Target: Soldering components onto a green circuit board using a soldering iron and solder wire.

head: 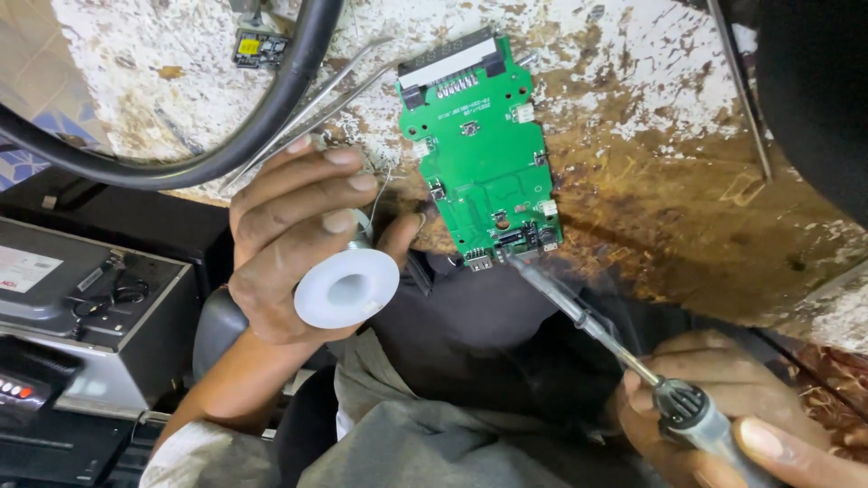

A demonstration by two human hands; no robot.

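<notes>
Nearest, the right hand (723, 407) grips a grey-handled soldering iron (624, 352), its tip at the lower edge of a green rectangular circuit board (484, 154) lying on the worn, white-flecked wooden bench (669, 154). The left hand (289, 235) clasps a white plastic solder spool (346, 287); good practice would keep tip and wire steady. Left, a grey box (90, 307) bears a white rectangular label (27, 269); beyond, metal tweezers (316, 104)

Bright green circuit board (482, 154) with white connectors and a black-and-white strip on top; white solder spool (346, 288) in the left hand (294, 239); grey and black soldering iron (633, 361) in the right hand (723, 411); flaking white over scorched brown on the surface (669, 136) above both hands; glossy black cable (271, 108) above the left hand
</notes>
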